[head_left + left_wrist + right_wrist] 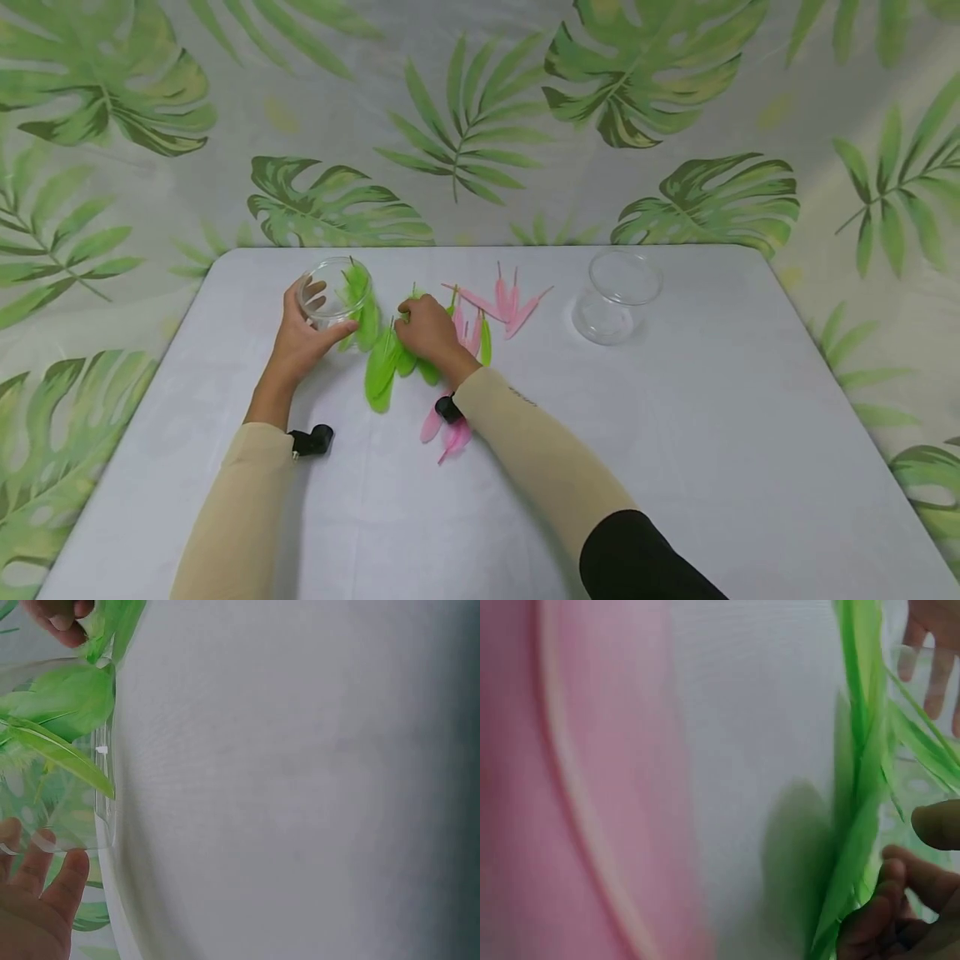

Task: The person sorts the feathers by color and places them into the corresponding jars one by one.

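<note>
Left hand (306, 337) has its fingers wrapped round the far-left jar (324, 312), some green feathers (356, 289) in it. Right hand (433, 327) is just right, curled fingers at loose feathers (381, 371), can't tell if pinching one.

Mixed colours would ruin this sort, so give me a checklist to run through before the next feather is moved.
1. Left grip secure on the left jar: ok, thumb and fingers are round its side.
2. Left jar holding one colour: ok, only green feathers show in it.
3. Right grip pinching a single feather: cannot tell; it is at the loose green feathers, its fingertips partly hidden.
4. Loose colours apart: not ok, one green feather lies right by pink feathers.
5. Right jar upright, without feathers: ok.
</note>
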The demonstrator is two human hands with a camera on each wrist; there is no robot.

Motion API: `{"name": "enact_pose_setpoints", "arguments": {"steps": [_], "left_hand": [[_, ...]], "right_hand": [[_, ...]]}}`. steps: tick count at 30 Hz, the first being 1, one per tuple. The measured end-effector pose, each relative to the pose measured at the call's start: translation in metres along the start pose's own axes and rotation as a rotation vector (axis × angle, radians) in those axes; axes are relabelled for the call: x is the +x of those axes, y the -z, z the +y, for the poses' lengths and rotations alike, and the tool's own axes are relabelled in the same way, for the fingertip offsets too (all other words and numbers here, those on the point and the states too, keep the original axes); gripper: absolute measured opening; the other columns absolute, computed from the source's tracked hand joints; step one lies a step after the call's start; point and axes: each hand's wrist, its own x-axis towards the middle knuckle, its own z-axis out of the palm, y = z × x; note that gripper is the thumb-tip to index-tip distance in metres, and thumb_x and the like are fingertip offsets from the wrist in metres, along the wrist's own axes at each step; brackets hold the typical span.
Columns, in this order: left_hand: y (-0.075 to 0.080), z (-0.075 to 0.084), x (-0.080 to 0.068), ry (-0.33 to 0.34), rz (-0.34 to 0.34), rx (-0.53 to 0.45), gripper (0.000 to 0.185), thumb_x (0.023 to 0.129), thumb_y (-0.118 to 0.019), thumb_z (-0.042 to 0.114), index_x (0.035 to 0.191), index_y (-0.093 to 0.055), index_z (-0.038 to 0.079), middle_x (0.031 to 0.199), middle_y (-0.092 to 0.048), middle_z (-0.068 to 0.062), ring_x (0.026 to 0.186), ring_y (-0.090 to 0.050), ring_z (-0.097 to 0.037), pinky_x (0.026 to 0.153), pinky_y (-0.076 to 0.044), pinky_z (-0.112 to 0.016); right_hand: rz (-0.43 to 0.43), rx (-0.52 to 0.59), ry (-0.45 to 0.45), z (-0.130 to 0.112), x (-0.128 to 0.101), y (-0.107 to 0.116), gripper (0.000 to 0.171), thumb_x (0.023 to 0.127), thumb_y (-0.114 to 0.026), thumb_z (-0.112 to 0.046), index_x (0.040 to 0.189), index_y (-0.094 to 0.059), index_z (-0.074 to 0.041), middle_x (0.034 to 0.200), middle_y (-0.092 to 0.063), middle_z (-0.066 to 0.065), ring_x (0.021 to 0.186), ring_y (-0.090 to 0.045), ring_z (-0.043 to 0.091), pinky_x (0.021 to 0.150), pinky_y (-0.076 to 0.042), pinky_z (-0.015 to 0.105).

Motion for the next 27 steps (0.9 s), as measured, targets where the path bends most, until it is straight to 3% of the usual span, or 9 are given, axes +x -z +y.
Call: {"name": "enact_pose_setpoints", "arguments": {"steps": [4,11,16,22,27], "left_hand": [[0.001,0.0,-0.002,0.0,-0.001,0.005,0.108,0.083,-0.08,0.023,0.158,-0.004,0.021,0.163,-0.024,-0.009,0.151,-0.024,-0.034,0.121,-0.024,-0.057],[0.0,-0.002,-0.002,-0.001,0.0,0.0,0.107,0.083,-0.08,0.023,0.158,-0.003,0.022,0.163,-0.024,-0.01,0.151,-0.024,-0.034,0.121,-0.023,-0.057],[-0.002,-0.003,0.0,-0.001,0.002,-0.003,0.107,0.083,-0.08,0.022,0.158,-0.003,0.022,0.163,-0.024,-0.009,0.151,-0.024,-0.033,0.121,-0.024,-0.057],[-0.002,-0.002,0.0,-0.001,0.0,-0.004,0.107,0.083,-0.08,0.021,0.158,-0.003,0.022,0.163,-0.024,-0.009,0.151,-0.024,-0.033,0.122,-0.023,-0.057],[0.0,0.0,0.001,0.002,-0.001,-0.006,0.106,0.083,-0.079,0.02,0.158,-0.004,0.021,0.163,-0.024,-0.01,0.151,-0.024,-0.033,0.121,-0.024,-0.056]], "right_hand": [[-0.016,-0.054,-0.029,-0.003,-0.001,-0.003,0.037,0.099,-0.056,-0.034,0.128,-0.068,-0.014,0.129,-0.066,0.009,0.115,-0.064,0.025,0.091,-0.054,0.036],[0.016,-0.024,-0.056,-0.005,0.001,-0.006,0.028,0.097,-0.061,-0.038,0.113,-0.076,-0.02,0.112,-0.076,-0.002,0.1,-0.07,0.02,0.08,-0.056,0.03],[0.052,0.007,-0.066,-0.005,0.003,-0.008,0.022,0.096,-0.064,-0.035,0.107,-0.078,-0.023,0.108,-0.076,-0.006,0.1,-0.069,0.017,0.082,-0.055,0.028],[0.059,0.133,-0.059,-0.006,0.001,-0.005,0.019,0.096,-0.064,-0.031,0.105,-0.077,-0.021,0.106,-0.076,-0.004,0.097,-0.068,0.016,0.081,-0.052,0.027],[0.058,0.35,-0.059,-0.003,0.0,0.003,0.017,0.096,-0.065,-0.025,0.104,-0.076,-0.015,0.108,-0.075,0.002,0.1,-0.067,0.019,0.081,-0.052,0.027]]}}
